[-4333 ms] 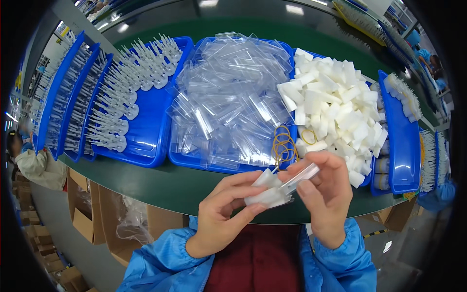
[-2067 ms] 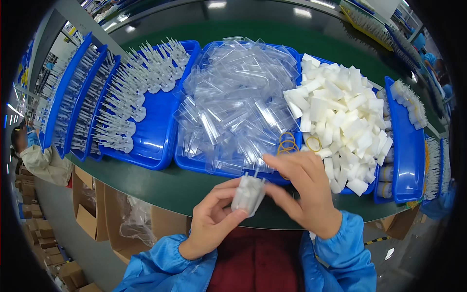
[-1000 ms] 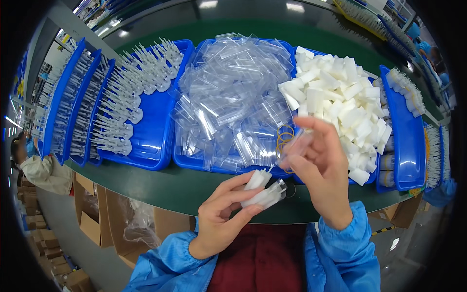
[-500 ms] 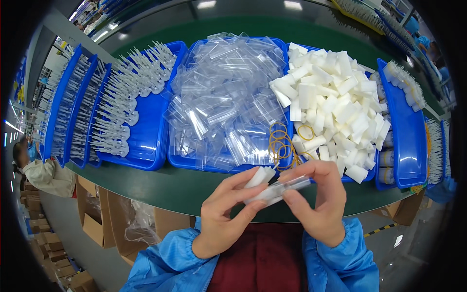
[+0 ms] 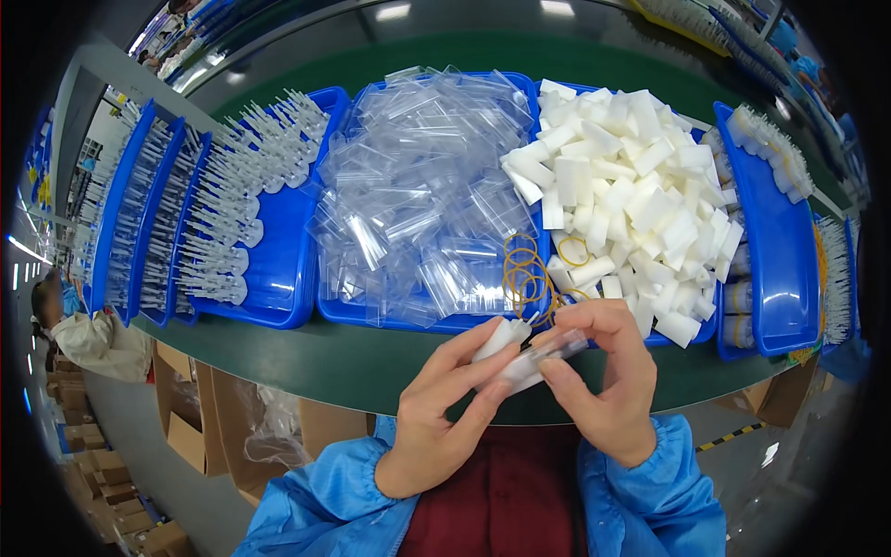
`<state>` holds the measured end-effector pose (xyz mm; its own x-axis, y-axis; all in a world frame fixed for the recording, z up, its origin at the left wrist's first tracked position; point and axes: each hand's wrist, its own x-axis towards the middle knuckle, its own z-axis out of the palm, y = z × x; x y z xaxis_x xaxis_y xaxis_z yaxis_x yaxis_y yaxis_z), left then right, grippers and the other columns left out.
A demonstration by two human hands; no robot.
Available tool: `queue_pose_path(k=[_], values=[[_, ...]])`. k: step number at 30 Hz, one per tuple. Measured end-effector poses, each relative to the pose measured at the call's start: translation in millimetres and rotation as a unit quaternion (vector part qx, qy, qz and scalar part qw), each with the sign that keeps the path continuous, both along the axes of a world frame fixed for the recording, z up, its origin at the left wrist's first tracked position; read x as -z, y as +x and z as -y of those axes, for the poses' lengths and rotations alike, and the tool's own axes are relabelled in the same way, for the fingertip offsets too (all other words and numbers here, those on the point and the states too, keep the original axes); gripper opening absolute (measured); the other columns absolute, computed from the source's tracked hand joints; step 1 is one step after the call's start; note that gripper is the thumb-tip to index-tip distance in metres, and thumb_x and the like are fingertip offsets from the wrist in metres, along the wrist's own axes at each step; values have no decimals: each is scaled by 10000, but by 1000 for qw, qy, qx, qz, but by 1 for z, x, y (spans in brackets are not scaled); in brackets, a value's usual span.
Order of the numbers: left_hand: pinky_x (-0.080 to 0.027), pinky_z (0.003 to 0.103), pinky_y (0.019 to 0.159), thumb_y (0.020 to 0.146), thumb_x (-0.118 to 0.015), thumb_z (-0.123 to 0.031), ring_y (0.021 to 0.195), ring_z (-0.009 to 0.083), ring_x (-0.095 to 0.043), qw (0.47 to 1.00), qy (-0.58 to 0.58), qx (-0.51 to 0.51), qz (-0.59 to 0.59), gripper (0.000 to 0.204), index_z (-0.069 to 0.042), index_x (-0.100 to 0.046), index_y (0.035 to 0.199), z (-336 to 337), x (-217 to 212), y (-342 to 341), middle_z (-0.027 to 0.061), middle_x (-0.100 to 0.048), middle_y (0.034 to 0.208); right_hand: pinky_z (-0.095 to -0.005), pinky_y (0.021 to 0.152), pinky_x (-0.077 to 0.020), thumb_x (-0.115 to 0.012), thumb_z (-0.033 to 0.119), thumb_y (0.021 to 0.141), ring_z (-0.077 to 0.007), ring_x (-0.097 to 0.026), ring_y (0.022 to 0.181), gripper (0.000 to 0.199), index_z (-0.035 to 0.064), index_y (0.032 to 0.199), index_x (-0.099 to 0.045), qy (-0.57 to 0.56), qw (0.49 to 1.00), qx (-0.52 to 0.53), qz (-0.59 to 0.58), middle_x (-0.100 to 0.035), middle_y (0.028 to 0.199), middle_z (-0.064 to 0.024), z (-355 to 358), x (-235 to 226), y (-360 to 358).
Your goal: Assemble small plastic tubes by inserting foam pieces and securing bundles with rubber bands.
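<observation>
Both hands meet just in front of the green table edge. My left hand (image 5: 444,401) pinches a small white folded pad (image 5: 501,338) and the near end of a clear plastic sleeve (image 5: 538,358). My right hand (image 5: 605,379) grips the same sleeve from the right, fingers curled over it. Right behind the hands, several tan rubber bands (image 5: 525,273) lie on the blue tray (image 5: 334,306) heaped with clear plastic sleeves (image 5: 418,195). A pile of white folded pads (image 5: 631,195) fills the tray's right part.
Blue trays (image 5: 278,278) at the left hold rows of clear plastic forks (image 5: 232,223). Another blue tray (image 5: 784,251) stands at the right. The green table (image 5: 306,357) runs under them. Cardboard boxes (image 5: 186,427) sit below; a person (image 5: 83,334) is at far left.
My right hand reached up to the rubber bands on the tray, then came back down. Both hands now hold the sleeve and pad together again.
</observation>
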<state>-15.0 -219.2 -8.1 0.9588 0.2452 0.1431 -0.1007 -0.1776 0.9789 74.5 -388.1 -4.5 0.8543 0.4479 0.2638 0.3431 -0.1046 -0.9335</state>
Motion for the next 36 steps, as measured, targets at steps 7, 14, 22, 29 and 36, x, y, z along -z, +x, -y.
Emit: queue_pose_path(k=[7, 14, 22, 29, 36], values=[[-503, 356, 1003, 932, -656, 17, 1256, 295, -589, 999, -30, 14, -34, 356, -1, -671, 1287, 0, 7, -3, 226, -539, 1424, -392, 940, -436, -813, 82, 746, -265, -582, 1051, 549, 30, 1256, -617, -108, 989, -8, 96, -638, 1165, -97, 0, -14, 7], [-506, 345, 985, 963, -637, -57, 1385, 323, -445, 996, 3, 88, -17, 520, 39, -485, 1451, -1, -6, -1, 259, -328, 1569, -492, 1081, -353, -812, 335, 724, -290, -557, 1244, 798, 21, 1399, -526, -286, 921, 41, 263, -585, 1364, -125, -5, -34, -10], [-525, 355, 965, 971, -635, -67, 1405, 335, -422, 992, -41, 106, -48, 563, 41, -428, 1483, 1, -3, -7, 258, -316, 1567, -520, 1080, -376, -798, 458, 716, -294, -585, 1235, 702, 14, 1226, -609, -311, 895, 43, 318, -619, 1313, -127, -5, -23, 0], [-532, 379, 990, 991, -595, -28, 1328, 308, -512, 953, -277, 88, -89, 598, 30, -313, 1516, -3, -7, -7, 208, -367, 1532, -467, 987, -442, -820, 526, 706, -246, -652, 1127, 620, 27, 1047, -682, -231, 900, 24, 369, -696, 1175, -89, 3, -16, 6], [-530, 366, 975, 977, -609, 5, 1225, 259, -583, 931, -336, 88, -113, 508, 37, -386, 1432, -7, -7, 0, 176, -478, 1412, -409, 906, -456, -861, 498, 669, -249, -639, 1068, 660, 39, 1115, -700, -194, 931, 32, 308, -684, 1179, -77, -1, -15, 3]])
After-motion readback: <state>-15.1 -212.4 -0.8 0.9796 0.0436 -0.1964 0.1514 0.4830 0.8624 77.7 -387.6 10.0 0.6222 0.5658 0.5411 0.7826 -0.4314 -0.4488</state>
